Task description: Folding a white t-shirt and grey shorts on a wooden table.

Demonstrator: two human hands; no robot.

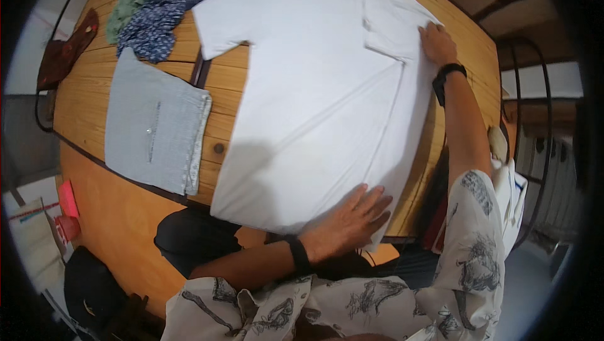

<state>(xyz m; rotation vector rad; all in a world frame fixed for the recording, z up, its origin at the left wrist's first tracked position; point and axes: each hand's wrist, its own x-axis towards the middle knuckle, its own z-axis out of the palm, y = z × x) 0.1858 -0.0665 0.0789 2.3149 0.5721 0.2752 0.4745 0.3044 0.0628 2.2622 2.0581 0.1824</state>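
A white T-shirt [314, 89] lies spread on the wooden table in front of me. Its right side is folded inward, with the sleeve turned back over the body; the left sleeve sticks out flat. My left hand [346, 224] rests on the shirt's near hem, palm down with the fingers spread. Up at the far right, by the folded shoulder edge, my right hand [438, 45] lies on the fabric with its fingers stretched out.
Folded light grey-blue trousers [154, 124] lie left of the shirt. Behind them are a crumpled green cloth [129, 1] and a dark blue patterned cloth [151, 26]. A brown leather-like item [69, 51] sits at the table's left end. A black metal chair frame [544, 89] stands right.
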